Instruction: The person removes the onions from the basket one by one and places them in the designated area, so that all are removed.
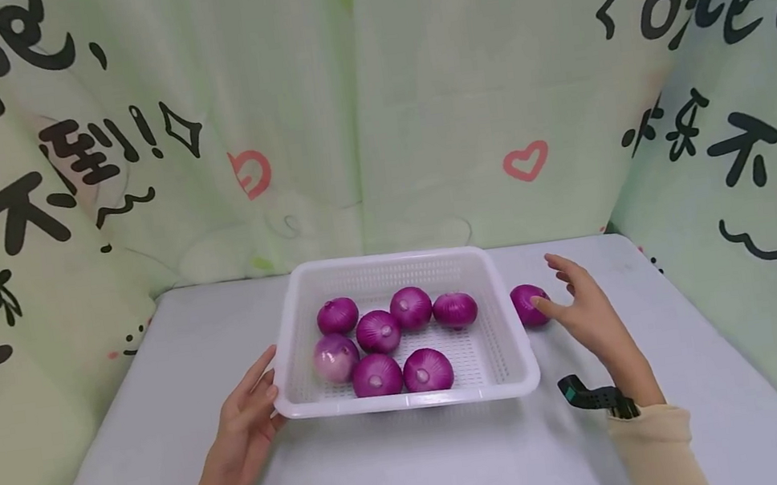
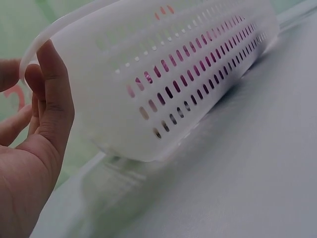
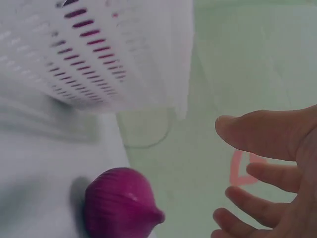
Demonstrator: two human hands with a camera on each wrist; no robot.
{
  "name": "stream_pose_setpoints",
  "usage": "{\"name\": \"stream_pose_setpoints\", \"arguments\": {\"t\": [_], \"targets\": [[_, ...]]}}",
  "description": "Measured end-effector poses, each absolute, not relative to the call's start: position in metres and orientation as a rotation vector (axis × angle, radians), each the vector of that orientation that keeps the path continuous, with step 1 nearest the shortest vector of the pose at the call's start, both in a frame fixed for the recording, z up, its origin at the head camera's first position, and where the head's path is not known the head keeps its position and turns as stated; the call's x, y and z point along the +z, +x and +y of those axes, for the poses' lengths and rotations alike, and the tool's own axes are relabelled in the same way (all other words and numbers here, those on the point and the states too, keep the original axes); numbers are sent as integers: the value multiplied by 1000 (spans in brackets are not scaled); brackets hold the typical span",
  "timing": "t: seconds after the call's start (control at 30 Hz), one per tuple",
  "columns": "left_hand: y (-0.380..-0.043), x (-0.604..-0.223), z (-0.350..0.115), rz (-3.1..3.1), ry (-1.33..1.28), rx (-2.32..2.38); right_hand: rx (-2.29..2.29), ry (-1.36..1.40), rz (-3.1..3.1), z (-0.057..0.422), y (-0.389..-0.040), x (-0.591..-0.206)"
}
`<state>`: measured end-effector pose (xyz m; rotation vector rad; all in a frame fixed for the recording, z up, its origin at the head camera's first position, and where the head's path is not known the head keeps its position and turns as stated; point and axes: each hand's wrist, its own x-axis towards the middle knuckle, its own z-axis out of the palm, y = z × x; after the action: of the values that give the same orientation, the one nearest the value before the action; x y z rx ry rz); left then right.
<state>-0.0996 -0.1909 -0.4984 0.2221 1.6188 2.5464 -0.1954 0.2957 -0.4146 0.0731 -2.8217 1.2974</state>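
In the head view a white plastic basket [image 1: 408, 401] with slotted walls holds several purple onions [image 1: 378, 332]. My left hand [image 1: 246, 422] is at its left end, fingers fairly straight and touching the rim. The left wrist view shows the left hand's fingertips at the basket rim [image 2: 49, 27]. Just right of the basket, one more purple onion [image 1: 530, 305] lies on the table. My right hand [image 1: 590, 319] is beside that onion, thumb and fingers spread. A gap shows between the right hand [image 3: 277, 183] and the onion [image 3: 121, 203] in the right wrist view, with nothing held.
A white table [image 1: 402, 475] carries the basket. Pale green curtains [image 1: 416, 110] with black lettering and red hearts hang behind it and along both sides. Black straps with camera mounts [image 1: 597, 397] sit on both wrists.
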Motion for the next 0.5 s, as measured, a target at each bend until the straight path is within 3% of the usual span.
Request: {"name": "stream_pose_setpoints", "arguments": {"t": [0.5], "targets": [[-97, -497, -195, 1676, 207, 2490, 1301, 455, -2855, 267, -164, -386]]}}
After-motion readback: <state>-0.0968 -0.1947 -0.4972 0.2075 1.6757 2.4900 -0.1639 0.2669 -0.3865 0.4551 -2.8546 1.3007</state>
